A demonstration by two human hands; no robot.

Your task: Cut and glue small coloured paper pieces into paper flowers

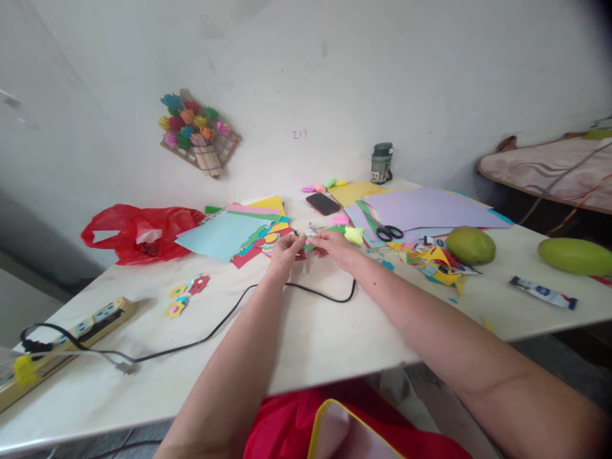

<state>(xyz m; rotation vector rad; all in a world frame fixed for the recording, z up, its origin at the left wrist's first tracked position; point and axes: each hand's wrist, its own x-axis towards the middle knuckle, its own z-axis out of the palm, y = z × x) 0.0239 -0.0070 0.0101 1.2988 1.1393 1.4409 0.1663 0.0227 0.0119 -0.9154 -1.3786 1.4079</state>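
Both hands meet over the middle of the white table (325, 331). My left hand (287, 250) is closed, its thumb and fingertips pinched on something too small to make out. My right hand (332, 247) is closed too, its fingertips close to the left ones, on a small piece I cannot make out. Colored paper cutouts (268, 242) lie just left of the hands. Right beside the right hand is a yellow-green paper piece (354, 235). Black-handled scissors (389, 233) rest on colored sheets further right.
A black cable (210, 335) runs under the forearms to a power strip (90, 325). A red plastic bag (143, 233) lies left. Paper flowers (174, 308), a phone (323, 204), paper scraps (435, 261), green fruit (471, 245), a tube (544, 292) and a bottle (381, 164) surround the hands.
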